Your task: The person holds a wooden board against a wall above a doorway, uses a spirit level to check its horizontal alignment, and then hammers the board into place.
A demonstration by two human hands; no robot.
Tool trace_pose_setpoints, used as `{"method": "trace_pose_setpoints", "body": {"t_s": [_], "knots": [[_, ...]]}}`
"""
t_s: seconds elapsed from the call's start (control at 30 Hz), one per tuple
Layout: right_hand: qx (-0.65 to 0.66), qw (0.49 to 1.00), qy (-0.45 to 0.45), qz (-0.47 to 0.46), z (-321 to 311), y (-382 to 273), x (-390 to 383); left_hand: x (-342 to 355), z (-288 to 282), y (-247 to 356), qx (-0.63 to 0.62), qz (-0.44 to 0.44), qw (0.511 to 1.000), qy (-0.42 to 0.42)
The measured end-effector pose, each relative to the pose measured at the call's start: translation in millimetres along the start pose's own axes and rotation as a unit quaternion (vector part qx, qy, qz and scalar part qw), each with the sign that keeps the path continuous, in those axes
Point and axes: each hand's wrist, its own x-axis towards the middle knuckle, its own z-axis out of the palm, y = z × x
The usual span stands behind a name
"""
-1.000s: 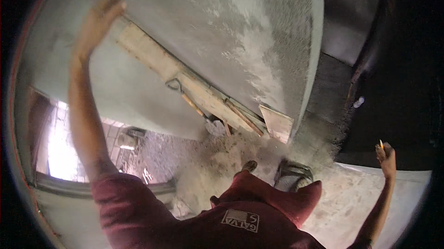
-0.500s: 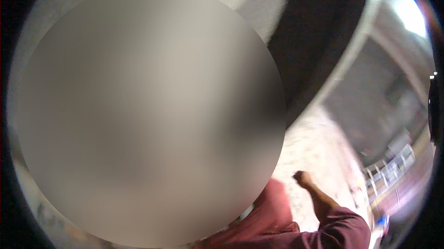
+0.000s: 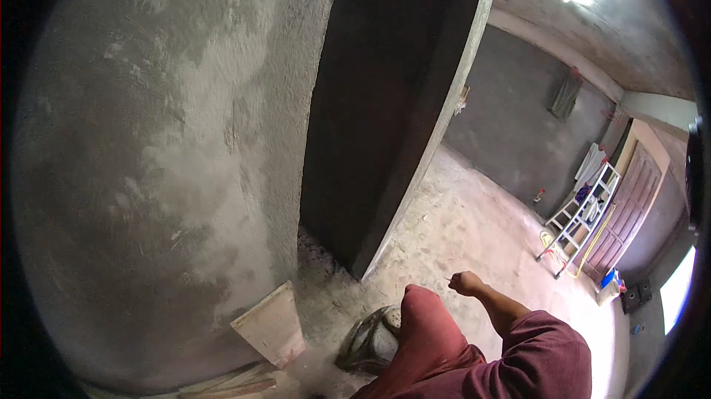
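Observation:
My right hand (image 3: 465, 283) is raised just beyond my knee, its fingers closed. A thin, pale tip sticks out at the finger side; what it belongs to is too small to make out. The bent right arm wears a maroon sleeve (image 3: 544, 343). Beside the hand is my bent leg in red trousers (image 3: 426, 325). Next to that leg, on the floor, lies a rounded grey-and-black thing (image 3: 374, 341), partly hidden by it. My left hand does not show.
A rough grey plastered wall (image 3: 148, 177) fills the left, with a pale flat board (image 3: 274, 325) leaning at its foot. A dark doorway (image 3: 385, 102) opens beside it. Across the dusty floor (image 3: 481, 214) stand a stepladder (image 3: 585, 214) and a brown panelled door (image 3: 629, 214).
The view has turned, so the doorway and wall edge sit further left and the picture is sharper. My right hand stays closed near my knee. A blurred disc hid much of the earlier frame.

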Motion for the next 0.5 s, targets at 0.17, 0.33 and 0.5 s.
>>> {"method": "trace_pose_setpoints", "body": {"t_s": [0.17, 0.33, 0.5], "knots": [[-0.051, 0.999, -0.015, 0.004, -17, 27, -21, 7, 11, -1, -0.005, 0.005, 1.0, -0.001], [-0.159, 0.986, -0.014, -0.039, -17, 31, 1, 19, -15, -59, -0.004, 0.005, 0.999, 0.04], [-0.367, 0.903, 0.02, -0.221, -16, 115, -16, 50, -22, -118, 0.137, -0.02, 0.99, 0.041]]}}
